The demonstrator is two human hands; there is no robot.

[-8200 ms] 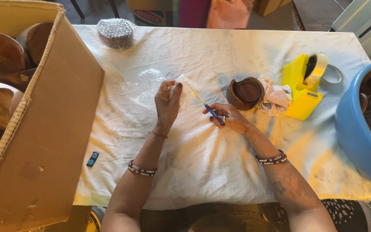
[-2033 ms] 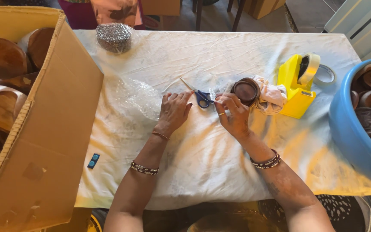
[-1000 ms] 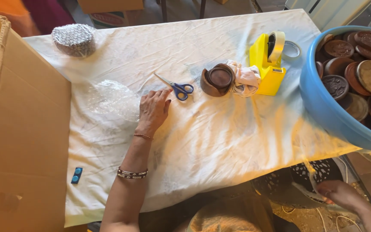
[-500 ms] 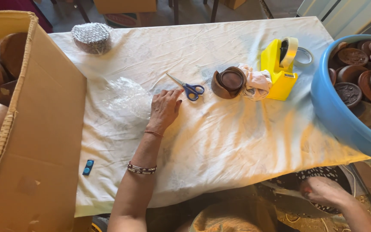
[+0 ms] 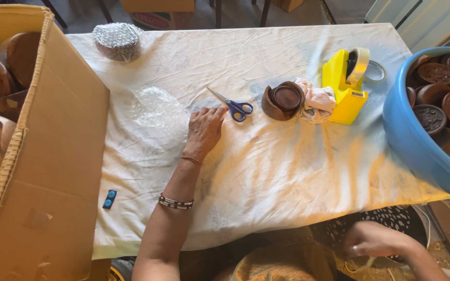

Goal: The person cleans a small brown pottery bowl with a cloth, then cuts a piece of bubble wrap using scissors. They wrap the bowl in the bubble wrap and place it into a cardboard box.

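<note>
Holding down the near edge of the bubble wrap (image 5: 154, 106) with the left hand (image 5: 204, 130), palm flat on the table (image 5: 266, 171), fingers stretched out and closing on nothing. Reaching with the right hand (image 5: 373, 239) below the table's front edge, toward something dark and patterned; being too blurred there to tell whether curled around anything or empty. Judging the step as keeping the sheet in place while fetching from below. Calling next, probably, for both hands back over the sheet, with the scissors (image 5: 233, 106) lying just beside the left fingertips. Looking clear, crinkled and thin, lying loosely spread on the cloth between the cardboard box (image 5: 53, 156) and the scissors, well apart from the brown bowl (image 5: 286, 99) and yellow tape dispenser (image 5: 347, 86).
</note>
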